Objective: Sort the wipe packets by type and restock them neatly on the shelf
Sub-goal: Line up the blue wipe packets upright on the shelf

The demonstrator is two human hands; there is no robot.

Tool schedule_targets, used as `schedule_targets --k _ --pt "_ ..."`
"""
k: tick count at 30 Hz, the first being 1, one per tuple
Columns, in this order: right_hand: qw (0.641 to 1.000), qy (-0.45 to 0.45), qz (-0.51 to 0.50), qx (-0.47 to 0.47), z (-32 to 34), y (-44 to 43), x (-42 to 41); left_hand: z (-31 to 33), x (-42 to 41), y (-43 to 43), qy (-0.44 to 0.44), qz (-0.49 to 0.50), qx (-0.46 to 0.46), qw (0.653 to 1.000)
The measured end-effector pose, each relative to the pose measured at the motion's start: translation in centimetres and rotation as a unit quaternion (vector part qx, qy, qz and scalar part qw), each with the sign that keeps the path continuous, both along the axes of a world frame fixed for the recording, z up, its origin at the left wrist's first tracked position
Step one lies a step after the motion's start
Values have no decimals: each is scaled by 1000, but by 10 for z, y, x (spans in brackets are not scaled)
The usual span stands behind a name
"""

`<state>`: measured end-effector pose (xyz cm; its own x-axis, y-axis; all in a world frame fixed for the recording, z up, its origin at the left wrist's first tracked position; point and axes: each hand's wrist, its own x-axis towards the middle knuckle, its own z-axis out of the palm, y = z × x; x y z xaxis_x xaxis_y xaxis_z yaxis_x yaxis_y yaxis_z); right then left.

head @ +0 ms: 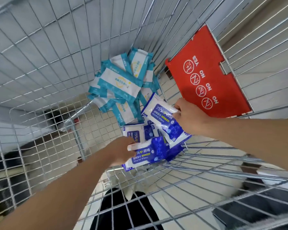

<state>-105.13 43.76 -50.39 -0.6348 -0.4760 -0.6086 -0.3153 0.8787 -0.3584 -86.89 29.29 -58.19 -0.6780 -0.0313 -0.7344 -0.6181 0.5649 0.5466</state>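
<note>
I look down into a wire shopping cart (40, 67). Several teal-and-white wipe packets (121, 80) lie heaped at the far end of the cart floor. Nearer to me lie several dark blue-and-white alcohol wipe packets. My right hand (189, 118) grips one blue alcohol packet (163, 118) by its edge and holds it tilted above the others. My left hand (123, 150) holds another blue alcohol packet (150, 153) with its thumb on top. One more blue packet (134, 132) lies flat between the hands. No shelf is in view.
A red plastic child-seat flap (208, 70) with white YES and NO pictograms hangs on the cart's right wall. Wire mesh walls close in on all sides. Tiled floor and my dark trouser leg (123, 211) show through the mesh below.
</note>
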Motion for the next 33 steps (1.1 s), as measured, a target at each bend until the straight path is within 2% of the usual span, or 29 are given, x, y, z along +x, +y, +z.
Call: schedule_targets --k 8,14,22,33 --pt "983 118 35 -135 90 -44 9 98 26 -53 60 155 -41 985" --pt "954 168 100 -228 198 -76 33 204 69 -63 141 295 -34 944" --pt "898 175 200 -351 357 -90 117 368 177 -49 243 437 -94 861" --pt "786 170 357 -475 538 -148 321 548 393 -27 318 574 -240 715"
